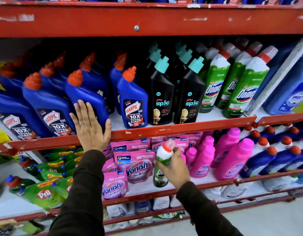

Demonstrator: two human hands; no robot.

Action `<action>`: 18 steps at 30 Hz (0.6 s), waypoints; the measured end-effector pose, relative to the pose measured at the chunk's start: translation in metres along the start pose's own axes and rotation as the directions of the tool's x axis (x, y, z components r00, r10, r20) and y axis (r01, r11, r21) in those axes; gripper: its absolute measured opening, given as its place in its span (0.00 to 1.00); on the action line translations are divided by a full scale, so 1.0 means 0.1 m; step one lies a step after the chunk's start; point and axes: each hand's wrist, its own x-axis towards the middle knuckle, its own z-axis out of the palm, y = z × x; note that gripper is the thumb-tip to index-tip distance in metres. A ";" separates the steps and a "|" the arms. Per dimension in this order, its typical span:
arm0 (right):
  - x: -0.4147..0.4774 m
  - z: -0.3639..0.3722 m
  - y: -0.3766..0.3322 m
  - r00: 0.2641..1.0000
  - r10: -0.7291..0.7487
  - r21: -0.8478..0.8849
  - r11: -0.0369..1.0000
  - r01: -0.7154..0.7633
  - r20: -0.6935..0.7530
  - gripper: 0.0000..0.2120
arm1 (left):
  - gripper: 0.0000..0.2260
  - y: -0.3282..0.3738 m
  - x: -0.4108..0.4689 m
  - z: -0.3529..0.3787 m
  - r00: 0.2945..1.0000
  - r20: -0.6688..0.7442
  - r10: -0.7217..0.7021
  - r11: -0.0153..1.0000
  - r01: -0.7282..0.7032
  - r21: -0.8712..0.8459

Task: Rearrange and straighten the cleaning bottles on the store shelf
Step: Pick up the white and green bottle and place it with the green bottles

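Observation:
My left hand (90, 127) lies flat, fingers spread, against the front of a blue Harpic bottle (87, 94) whose plain blue side faces out on the middle shelf. My right hand (174, 166) grips a green Domex bottle (163, 163) with a white shoulder and red cap, held in front of the lower shelf. Several more blue Harpic bottles (132, 101) stand in rows, then black Spic bottles (161, 94) with teal caps, then green Domex bottles (244, 87) at the right.
The red shelf rail (181, 128) runs across below the bottles. Pink Vanish pouches (134, 165) and pink bottles (232, 159) fill the lower shelf, with green Pril packs (45, 193) at the left. A gap of bare shelf lies between two Harpic bottles.

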 end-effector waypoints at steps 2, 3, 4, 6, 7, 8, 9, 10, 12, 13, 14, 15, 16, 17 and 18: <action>0.00 -0.33 -0.21 0.999 -0.037 -0.012 0.999 0.037 -0.002 0.30 | 0.35 0.01 0.00 -0.01 1.000 0.005 -0.001 1.000 0.001 -0.002; 0.01 -0.52 -0.34 0.998 -0.051 -0.014 0.999 0.050 -0.026 0.30 | 0.35 0.01 0.00 -0.01 1.000 0.009 -0.002 1.000 0.002 -0.001; 0.01 -0.72 -0.47 0.996 -0.058 -0.014 0.998 0.057 -0.061 0.31 | 0.36 0.01 0.00 -0.01 1.000 0.013 -0.006 1.000 0.006 -0.001; -0.02 -1.13 -0.72 0.987 -0.066 -0.045 0.997 0.060 -0.144 0.33 | 0.37 0.02 0.00 -0.02 1.000 0.017 -0.008 1.000 0.008 -0.007; -0.04 -1.32 -0.83 0.977 -0.081 -0.079 0.995 0.067 -0.196 0.35 | 0.37 0.02 0.01 -0.03 1.000 0.018 -0.007 1.000 0.007 -0.010; -0.08 -1.49 -0.94 0.960 -0.108 -0.119 0.990 0.079 -0.260 0.37 | 0.37 0.02 0.01 -0.03 1.000 0.021 -0.007 1.000 0.007 -0.009; -0.11 -1.66 -1.03 0.934 -0.143 -0.153 0.983 0.097 -0.328 0.38 | 0.37 0.02 0.01 -0.03 1.000 0.023 -0.009 1.000 0.009 -0.007; -0.16 -1.82 -1.11 0.903 -0.181 -0.181 0.976 0.118 -0.390 0.38 | 0.37 0.03 0.01 -0.03 1.000 0.022 -0.009 1.000 0.009 -0.006; -0.20 -2.07 -1.22 0.843 -0.231 -0.223 0.965 0.135 -0.487 0.38 | 0.36 0.03 0.01 -0.04 1.000 0.017 -0.010 1.000 0.010 -0.009; -0.20 -2.17 -1.25 0.817 -0.239 -0.230 0.964 0.134 -0.524 0.39 | 0.35 0.03 0.01 -0.04 1.000 0.016 -0.010 1.000 0.010 -0.007; -0.17 -2.25 -1.26 0.795 -0.239 -0.215 0.966 0.140 -0.558 0.40 | 0.35 0.03 0.01 -0.04 1.000 0.017 -0.012 1.000 0.012 -0.005; -0.14 -2.32 -1.26 0.773 -0.239 -0.185 0.970 0.159 -0.588 0.39 | 0.35 0.03 0.01 -0.04 1.000 0.018 -0.013 1.000 0.013 -0.005; -0.10 -2.36 -1.27 0.749 -0.240 -0.159 0.971 0.180 -0.617 0.38 | 0.35 0.03 0.01 -0.04 1.000 0.022 -0.014 1.000 0.014 -0.005; -0.05 -2.38 -1.27 0.721 -0.243 -0.149 0.970 0.193 -0.649 0.37 | 0.36 0.03 0.01 -0.04 1.000 0.025 -0.016 1.000 0.016 -0.003; -0.01 -2.39 -1.27 0.692 -0.249 -0.148 0.968 0.204 -0.678 0.36 | 0.36 0.03 0.01 -0.05 0.999 0.028 -0.016 1.000 0.016 0.002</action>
